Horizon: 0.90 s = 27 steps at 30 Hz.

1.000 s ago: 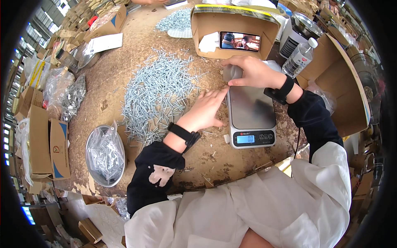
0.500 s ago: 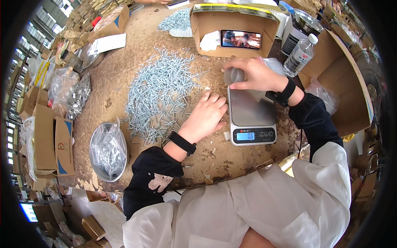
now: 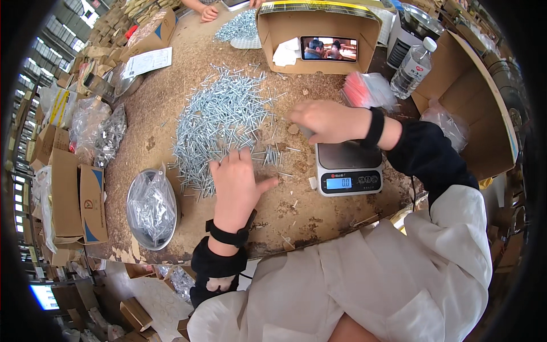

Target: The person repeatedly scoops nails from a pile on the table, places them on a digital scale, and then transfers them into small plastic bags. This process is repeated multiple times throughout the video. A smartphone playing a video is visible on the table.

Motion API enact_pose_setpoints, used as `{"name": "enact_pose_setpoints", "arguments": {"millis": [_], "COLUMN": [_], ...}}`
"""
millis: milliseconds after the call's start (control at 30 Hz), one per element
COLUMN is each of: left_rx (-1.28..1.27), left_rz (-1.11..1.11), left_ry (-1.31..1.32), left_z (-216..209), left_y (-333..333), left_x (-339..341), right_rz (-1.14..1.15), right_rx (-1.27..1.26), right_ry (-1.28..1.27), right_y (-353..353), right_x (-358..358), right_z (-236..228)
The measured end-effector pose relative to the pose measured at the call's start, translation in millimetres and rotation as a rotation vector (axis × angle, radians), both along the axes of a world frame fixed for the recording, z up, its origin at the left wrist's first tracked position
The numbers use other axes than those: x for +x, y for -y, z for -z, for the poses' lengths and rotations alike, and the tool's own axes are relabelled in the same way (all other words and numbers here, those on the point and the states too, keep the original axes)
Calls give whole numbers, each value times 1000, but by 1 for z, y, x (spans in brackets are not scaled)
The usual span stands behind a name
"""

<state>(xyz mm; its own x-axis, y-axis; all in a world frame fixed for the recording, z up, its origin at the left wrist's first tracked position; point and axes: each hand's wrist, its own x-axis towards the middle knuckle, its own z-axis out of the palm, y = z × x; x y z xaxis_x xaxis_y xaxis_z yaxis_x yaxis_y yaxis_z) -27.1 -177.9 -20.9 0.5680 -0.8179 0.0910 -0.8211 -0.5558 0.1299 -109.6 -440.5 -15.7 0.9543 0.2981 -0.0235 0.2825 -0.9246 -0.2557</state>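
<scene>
Where the open brown carton point(image 3: 319, 34) stands at the far edge, I log silver screws point(image 3: 219, 122) heaped mid-table. Left hand point(image 3: 236, 182) lies flat and open on them; right hand point(image 3: 325, 121) hovers beside the scale point(image 3: 346, 168), fingers curled, grip unclear.

Place: a packing workshop or small warehouse for hardware.
Table: a worn wooden table point(image 3: 171, 108) carries a big pile of loose screws point(image 3: 219, 119) at 11 o'clock of the picture centre.
Weighing: a digital scale point(image 3: 347, 171) stands at 3 o'clock.
Stock: cardboard boxes point(image 3: 62, 194) at 9 o'clock, a metal bowl with bagged screws point(image 3: 149, 208) at 8 o'clock.
</scene>
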Motion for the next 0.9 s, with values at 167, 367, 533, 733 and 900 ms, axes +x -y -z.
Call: {"name": "enact_pose_setpoints", "arguments": {"millis": [167, 367, 533, 733, 900], "left_rx": [-54, -92, -154, -224, -270], "left_rz": [-9, -102, -145, -166, -131], "left_ry": [129, 14, -66, -94, -248], "left_z": [31, 40, 45, 56, 57], "left_y": [8, 25, 19, 14, 7], "left_x": [-10, 6, 18, 27, 37], "right_rz": [94, 14, -40, 106, 122], "right_rx": [-192, -271, -176, 39, 124], "right_ry": [72, 47, -74, -200, -202], "right_y": [-23, -47, -89, -103, -103], "right_x": [37, 49, 34, 48, 60], "right_z": [38, 42, 36, 27, 32]}}
